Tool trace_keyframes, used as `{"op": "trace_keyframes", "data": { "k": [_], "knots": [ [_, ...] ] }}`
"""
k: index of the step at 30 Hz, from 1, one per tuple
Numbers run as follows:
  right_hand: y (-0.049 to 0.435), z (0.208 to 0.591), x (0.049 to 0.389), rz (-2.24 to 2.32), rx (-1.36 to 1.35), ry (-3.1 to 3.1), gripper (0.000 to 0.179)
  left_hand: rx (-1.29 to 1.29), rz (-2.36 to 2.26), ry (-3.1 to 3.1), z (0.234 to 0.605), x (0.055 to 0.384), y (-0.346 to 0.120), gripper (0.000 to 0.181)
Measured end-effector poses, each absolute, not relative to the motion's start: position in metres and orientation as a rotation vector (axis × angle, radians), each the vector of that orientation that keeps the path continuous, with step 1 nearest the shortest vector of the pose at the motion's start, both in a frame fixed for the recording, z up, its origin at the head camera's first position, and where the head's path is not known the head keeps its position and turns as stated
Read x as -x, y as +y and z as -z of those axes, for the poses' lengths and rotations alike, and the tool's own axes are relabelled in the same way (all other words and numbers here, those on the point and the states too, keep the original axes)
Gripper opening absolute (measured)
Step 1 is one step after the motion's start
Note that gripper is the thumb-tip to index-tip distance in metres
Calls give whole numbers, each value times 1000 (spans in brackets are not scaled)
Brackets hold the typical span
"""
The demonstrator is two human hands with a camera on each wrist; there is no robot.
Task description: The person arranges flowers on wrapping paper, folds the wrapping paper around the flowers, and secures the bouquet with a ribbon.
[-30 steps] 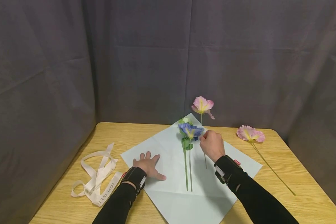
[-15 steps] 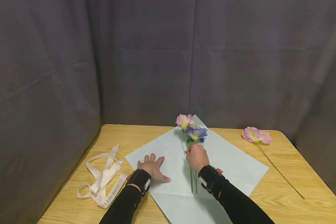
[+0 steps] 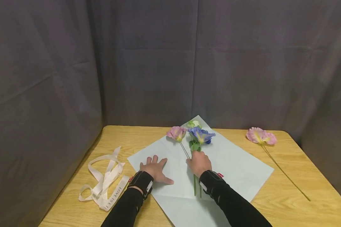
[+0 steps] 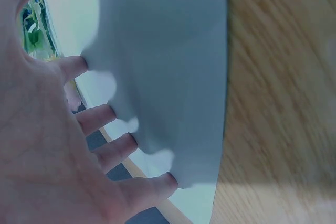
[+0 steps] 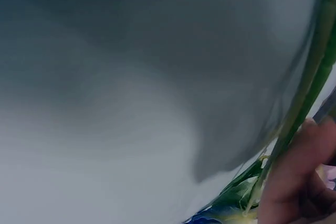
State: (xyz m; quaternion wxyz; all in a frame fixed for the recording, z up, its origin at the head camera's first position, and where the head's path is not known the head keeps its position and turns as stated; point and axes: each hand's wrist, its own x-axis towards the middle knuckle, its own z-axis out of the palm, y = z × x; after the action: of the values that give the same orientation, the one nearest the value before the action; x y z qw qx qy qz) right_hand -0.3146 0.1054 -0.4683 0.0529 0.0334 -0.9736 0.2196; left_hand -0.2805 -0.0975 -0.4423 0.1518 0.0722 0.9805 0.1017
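My right hand (image 3: 199, 163) holds the stem of a pink artificial flower (image 3: 176, 133), whose head leans to the left over the paper. Beneath that hand run the green stems of a blue flower (image 3: 201, 135) and a white flower (image 3: 194, 124), both lying on a pale blue sheet of wrapping paper (image 3: 233, 167). In the right wrist view, curled fingers (image 5: 296, 177) are right at the green stems (image 5: 315, 66). My left hand (image 3: 154, 170) rests with spread fingers on the paper's left part; the left wrist view shows its fingertips (image 4: 126, 142) pressing the sheet near its edge.
A second pink flower (image 3: 260, 136) with a long stem lies on the wooden table (image 3: 295, 157) to the right. At the left, a loosely looped white ribbon (image 3: 113, 197) with printed letters lies beside my left sleeve. Dark grey curtains (image 3: 147, 78) enclose the back and sides.
My right hand has brought the pink flower from upright at the right, leftward and down onto the paper beside the blue and white flowers. My left hand stays on the paper.
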Motion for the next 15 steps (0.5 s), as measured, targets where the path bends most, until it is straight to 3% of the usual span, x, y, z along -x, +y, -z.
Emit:
{"op": "trace_keyframes", "data": {
  "k": [4, 15],
  "knots": [
    [104, 466, 313, -642, -105, -2977, 17, -204, -298, 2811, 442, 281, -97, 101],
    [99, 467, 314, -778, -52, -3003, 24, -209, -295, 2796, 449, 287, -100, 102]
  ]
}}
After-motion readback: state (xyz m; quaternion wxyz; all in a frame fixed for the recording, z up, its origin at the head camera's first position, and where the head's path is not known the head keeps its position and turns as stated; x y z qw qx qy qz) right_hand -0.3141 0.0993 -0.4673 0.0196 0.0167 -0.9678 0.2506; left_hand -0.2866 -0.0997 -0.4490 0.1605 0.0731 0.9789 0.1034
